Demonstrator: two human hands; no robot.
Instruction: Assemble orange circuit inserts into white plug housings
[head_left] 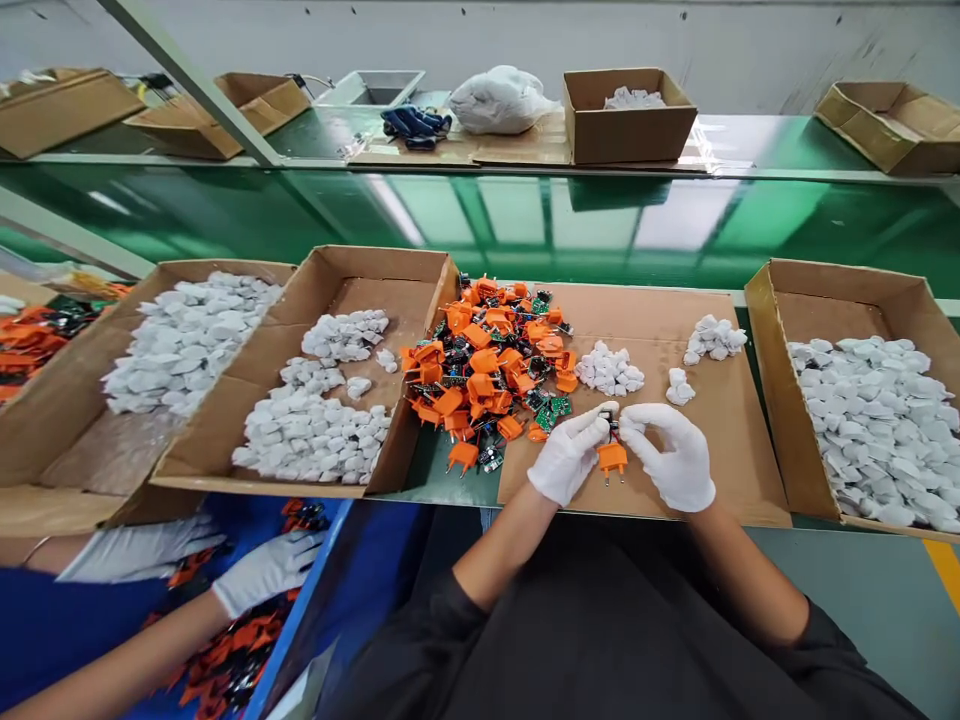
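Left hand (pixel 568 457) pinches the orange plug (pixel 612 458) by its wired top, over the cardboard (pixel 742 455); right hand (pixel 671 460) close beside, grip unclear; a light pinch should spare those wires (pixel 613 432)!

A puffy white bag (pixel 502 100) sits on a flat cardboard sheet (pixel 517 152), both on a green shelf (pixel 765 140). Just left of the bag is a dark blue bundle (pixel 416 125), and behind that, still left of the bag, a pale grey tray (pixel 375 88). Farther left of it come a slanting metal post (pixel 191 80) and two cardboard boxes (pixel 232 105) – the outer one cut off by the view's edge. Just right of the bag stands a brown box (pixel 630 135); well to its right, an open carton (pixel 896 130). Behind the bag runs a pale wall (pixel 480 30) – marked with small dark spots. Below it, a shiny green surface (pixel 480 260) mirrors bright panels.
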